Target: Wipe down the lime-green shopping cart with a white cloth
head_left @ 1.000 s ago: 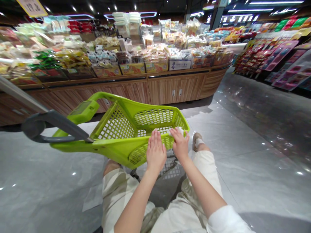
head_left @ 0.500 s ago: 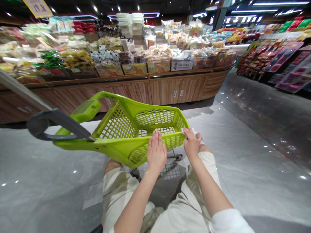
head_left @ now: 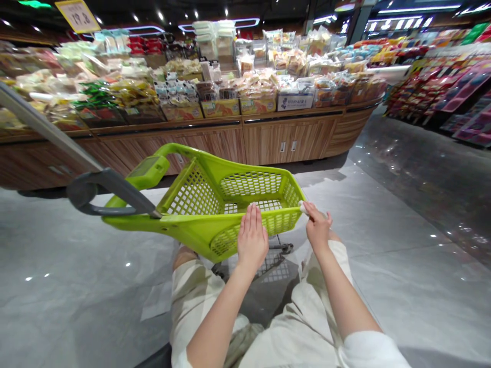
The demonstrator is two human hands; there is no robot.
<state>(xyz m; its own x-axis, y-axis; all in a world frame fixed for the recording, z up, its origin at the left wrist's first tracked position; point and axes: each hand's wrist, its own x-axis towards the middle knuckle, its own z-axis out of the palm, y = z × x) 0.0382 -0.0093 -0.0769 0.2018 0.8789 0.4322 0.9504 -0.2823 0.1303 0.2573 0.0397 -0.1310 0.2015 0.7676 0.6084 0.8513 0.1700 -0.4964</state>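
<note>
A lime-green plastic shopping cart [head_left: 192, 225] with latticed basket walls stands side-on before my knees. My left hand [head_left: 253, 240] lies on the rim of its near side, fingers straight and together, palm toward the cart. At the basket's front corner my right hand [head_left: 319, 230] presses a small white cloth or tissue [head_left: 303, 207] against the rim. Most of the cloth is hidden under the fingers. The basket floor shows as a bare lattice. A grey looped handle piece [head_left: 115, 194] sits by the cart's rear end.
Behind the cart runs a wood-fronted display counter [head_left: 307, 140] heaped with packaged snacks. A pale pole [head_left: 49, 128] slants in from the left. Racks of goods [head_left: 425, 92] stand at right beyond the shiny grey floor [head_left: 402, 214]. A price sign [head_left: 77, 16] hangs at upper left.
My right hand has slid slightly outward with the white cloth at the front corner. My left hand stays on the near rim. The whole view has shifted a little.
</note>
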